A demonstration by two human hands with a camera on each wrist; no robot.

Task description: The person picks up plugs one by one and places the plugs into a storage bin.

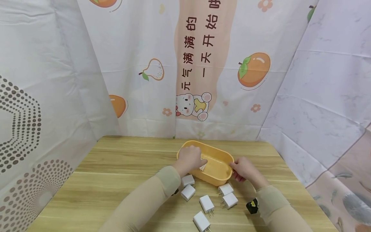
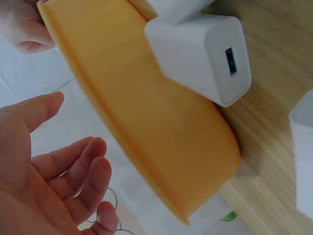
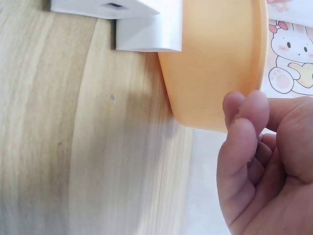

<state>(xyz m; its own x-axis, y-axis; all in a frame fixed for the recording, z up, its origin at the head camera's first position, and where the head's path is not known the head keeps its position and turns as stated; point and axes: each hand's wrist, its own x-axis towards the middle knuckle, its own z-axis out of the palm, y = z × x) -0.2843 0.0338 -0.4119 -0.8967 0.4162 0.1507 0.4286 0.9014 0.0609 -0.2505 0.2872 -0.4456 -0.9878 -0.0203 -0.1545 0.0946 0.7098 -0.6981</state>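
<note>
With relaxed, loosely bent fingers, the left hand (image 1: 189,158) hovers over one end of the yellow bin (image 1: 211,181), which reaches across to the right hand (image 1: 244,169) pinching its other end, while six white plug adapters (image 1: 206,203) lie nearer the person than both hands.

- Head: high, farthest off, facing forward and down over the light wood-grain table (image 1: 116,174).
- Left wrist: close, tilted, facing the outer wall of the oval yellow plastic tub (image 2: 142,112).
- Right wrist: close, rolled sideways, facing the tub and the white printed cartoon rabbit (image 3: 293,49), both shared with the head view.
</note>
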